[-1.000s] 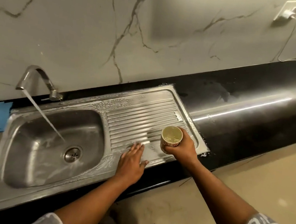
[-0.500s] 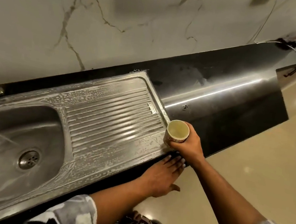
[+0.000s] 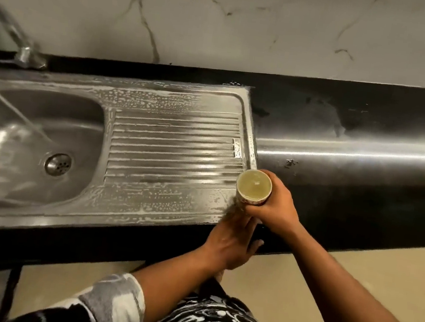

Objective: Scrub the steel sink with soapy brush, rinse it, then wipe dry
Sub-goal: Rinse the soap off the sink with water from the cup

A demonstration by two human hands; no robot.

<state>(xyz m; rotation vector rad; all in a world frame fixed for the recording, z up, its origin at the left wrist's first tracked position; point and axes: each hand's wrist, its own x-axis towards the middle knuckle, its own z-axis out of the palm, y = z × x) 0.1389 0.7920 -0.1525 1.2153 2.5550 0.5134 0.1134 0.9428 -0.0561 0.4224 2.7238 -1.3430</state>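
Step in hand: rinsing. The steel sink (image 3: 36, 214) is set in the black table (image 3: 355, 152); white suds (image 3: 146, 201) cover its ribbed drainboard (image 3: 174, 153) and rim, so scrubbing looks done and the wipe-down not yet due. The tap (image 3: 23, 52) runs into the basin (image 3: 32, 142) at left. Right hand (image 3: 274, 209) — fingers wrapped round a cup (image 3: 254, 186) of liquid, held upright over the drainboard's front right corner. Left hand (image 3: 233, 242) — fingers straight, flat against that corner just below the cup, gripping nothing; motion blur hides finer detail. Next move, as judged: tip the cup towards the basin and sweep the suds leftward with the flat hand
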